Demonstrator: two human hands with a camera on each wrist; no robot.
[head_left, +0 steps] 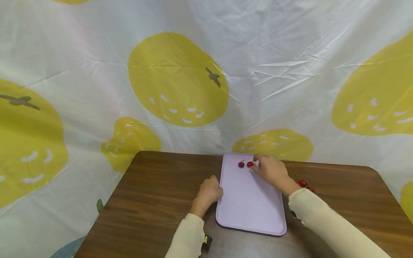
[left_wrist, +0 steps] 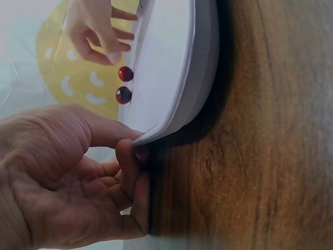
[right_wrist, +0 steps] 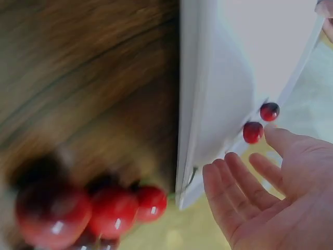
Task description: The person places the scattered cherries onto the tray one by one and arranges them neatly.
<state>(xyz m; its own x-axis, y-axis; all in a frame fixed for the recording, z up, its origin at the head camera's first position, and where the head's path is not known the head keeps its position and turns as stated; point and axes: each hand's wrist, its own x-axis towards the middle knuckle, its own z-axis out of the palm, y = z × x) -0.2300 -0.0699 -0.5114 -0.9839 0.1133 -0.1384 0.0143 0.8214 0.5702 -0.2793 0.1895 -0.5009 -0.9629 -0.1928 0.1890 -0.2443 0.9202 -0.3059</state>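
Your lilac rectangular tray (head_left: 251,204) lies lengthwise away from you on the wood-grain table (head_left: 155,190); take its middle as the centre of the dial, with 12 at the far end. At 9 o'clock, your left hand (head_left: 208,191) pinches the tray's rim, thumb on top and bent index finger underneath, with the remaining fingers curled below.

Near 12 o'clock, just inside the far edge, two glossy red cherries sit side by side on the tray. The stemmed cherry (head_left: 241,165) has a thin stem angled toward about 2 o'clock; the second cherry (head_left: 250,164) is just beside it, at its 3 o'clock. Your right hand (head_left: 272,172) is over the tray at about 1 o'clock, thumb and fingers spread apart, the thumb tip right by the second cherry; you cannot tell from these views whether they touch. Its palm and extended fingers face you in the right wrist view.

Off the tray, between 2 and 3 o'clock, a group of red cherries (head_left: 303,183) rests on the table, partly hidden behind your right wrist; close up they are blurred. Your cream sleeves (head_left: 188,234) reach both wrists. Beyond 12 o'clock hangs a pale cloth (head_left: 274,53) printed with big yellow fruits.
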